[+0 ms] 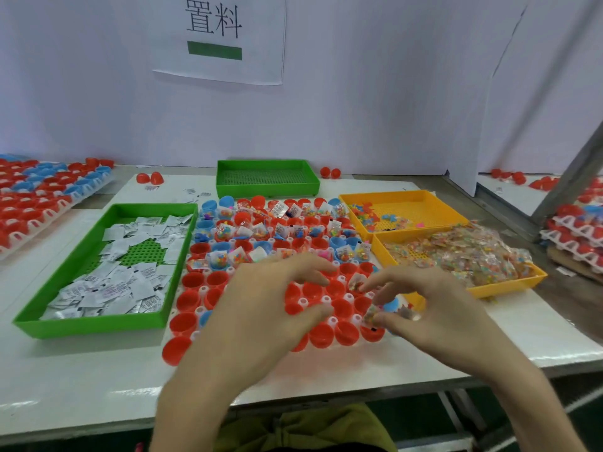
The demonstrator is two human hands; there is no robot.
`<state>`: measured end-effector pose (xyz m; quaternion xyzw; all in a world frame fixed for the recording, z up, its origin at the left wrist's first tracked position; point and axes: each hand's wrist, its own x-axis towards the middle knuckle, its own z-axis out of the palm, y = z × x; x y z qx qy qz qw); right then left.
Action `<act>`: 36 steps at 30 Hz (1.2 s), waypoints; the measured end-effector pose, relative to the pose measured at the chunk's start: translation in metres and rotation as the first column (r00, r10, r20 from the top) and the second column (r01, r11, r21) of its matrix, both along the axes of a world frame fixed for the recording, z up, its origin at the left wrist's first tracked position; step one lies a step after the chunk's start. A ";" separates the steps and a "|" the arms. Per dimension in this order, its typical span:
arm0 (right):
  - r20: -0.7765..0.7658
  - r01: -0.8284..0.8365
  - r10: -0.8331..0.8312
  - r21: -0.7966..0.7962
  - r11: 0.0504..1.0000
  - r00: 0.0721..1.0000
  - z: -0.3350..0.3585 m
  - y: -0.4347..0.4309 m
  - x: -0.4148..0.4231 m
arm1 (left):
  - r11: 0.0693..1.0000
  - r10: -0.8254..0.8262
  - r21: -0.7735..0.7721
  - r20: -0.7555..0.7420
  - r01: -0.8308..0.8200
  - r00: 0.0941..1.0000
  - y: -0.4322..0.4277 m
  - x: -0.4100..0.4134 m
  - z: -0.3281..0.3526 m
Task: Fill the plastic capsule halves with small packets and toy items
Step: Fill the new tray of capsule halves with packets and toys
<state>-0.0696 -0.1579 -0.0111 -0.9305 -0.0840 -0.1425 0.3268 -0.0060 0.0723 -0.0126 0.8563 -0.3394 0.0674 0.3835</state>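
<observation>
Your right hand point(434, 308) pinches a small clear packet point(372, 316) of coloured bits between thumb and fingers, low over the near right corner of the rack point(204, 290). It is blurred, so the exact finger hold is hard to read. Your left hand point(261, 305) hovers just beside it, fingers spread and loosely bent, holding nothing, over the red capsule halves point(192, 280) at the lower middle of the frame.

The halves sit open side up in the white rack, mostly red with some blue. The near rows show bare insides, while the far rows carry packets, sachets and small toys.

Right of the rack, a yellow tray point(502, 286) is heaped with more clear packets point(473, 252). Behind it, a second yellow tray point(424, 210) holds loose toys point(368, 216). Left of the rack, a green tray point(91, 326) holds white sachets point(130, 285). Another green tray point(267, 190) stands behind the rack against the wall.

All of this rests on the white table point(65, 370). A paper sign point(222, 37) hangs at the upper middle.
</observation>
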 end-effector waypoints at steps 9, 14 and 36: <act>-0.006 -0.018 0.018 -0.048 0.999 1.000 -0.007 -0.002 0.003 | 0.978 -0.036 0.207 0.038 0.027 0.999 -0.056 -0.005 -0.031; -0.004 -0.017 0.017 -0.032 0.999 1.000 -0.012 -0.002 0.003 | 0.980 -0.026 0.200 0.037 0.018 0.999 -0.064 -0.004 -0.040; -0.027 -0.026 0.028 0.050 0.998 0.999 -0.005 -0.011 0.006 | 0.979 -0.010 0.202 0.012 0.007 1.000 -0.059 -0.005 -0.033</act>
